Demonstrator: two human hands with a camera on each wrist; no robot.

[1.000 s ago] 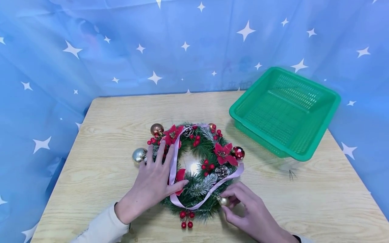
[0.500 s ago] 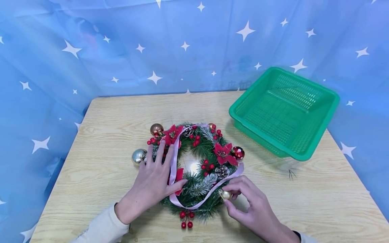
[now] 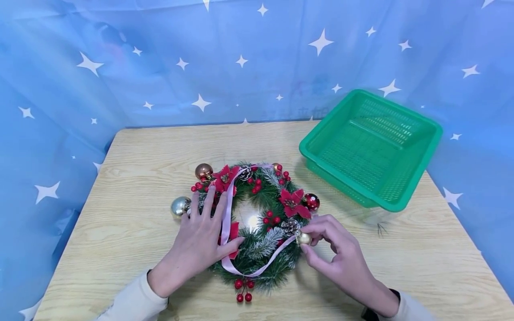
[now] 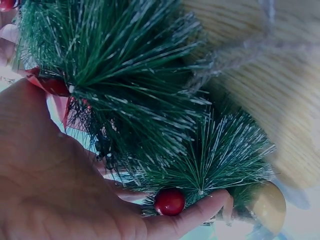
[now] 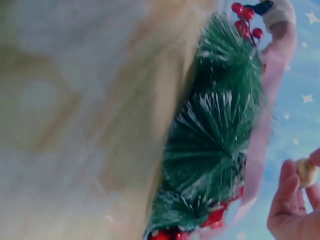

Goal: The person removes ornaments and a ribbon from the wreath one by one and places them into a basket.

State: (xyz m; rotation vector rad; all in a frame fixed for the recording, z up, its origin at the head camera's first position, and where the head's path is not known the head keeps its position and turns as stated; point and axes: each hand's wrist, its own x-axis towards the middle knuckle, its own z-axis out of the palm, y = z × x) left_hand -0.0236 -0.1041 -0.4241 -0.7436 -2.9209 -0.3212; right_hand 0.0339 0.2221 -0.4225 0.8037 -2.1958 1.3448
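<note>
A green wreath (image 3: 277, 269) with frosted tips, red flowers, pine cones and berries lies on the table. My left hand (image 3: 196, 238) rests on its left side, fingers spread; the left wrist view shows the palm (image 4: 55, 185) against the needles and a red berry (image 4: 170, 202). Between thumb and fingertips my right hand (image 3: 341, 254) pinches a small gold ball ornament (image 3: 305, 239) at the wreath's right edge, just beside a pine cone (image 3: 290, 227). A pink ribbon (image 3: 227, 214) loops across the wreath; its right end is hidden behind the ornament and hand.
A green plastic basket (image 3: 367, 156) stands at the back right. A silver ball (image 3: 180, 207), a brown ball (image 3: 203, 171) and a dotted red ball (image 3: 311, 202) sit at the wreath's rim. A loose needle sprig (image 3: 380, 229) lies on the wooden table (image 3: 160, 151).
My right hand has moved the gold ball up along the wreath's right edge, from below the ribbon to the ribbon beside the pine cone. The left hand has stayed in place.
</note>
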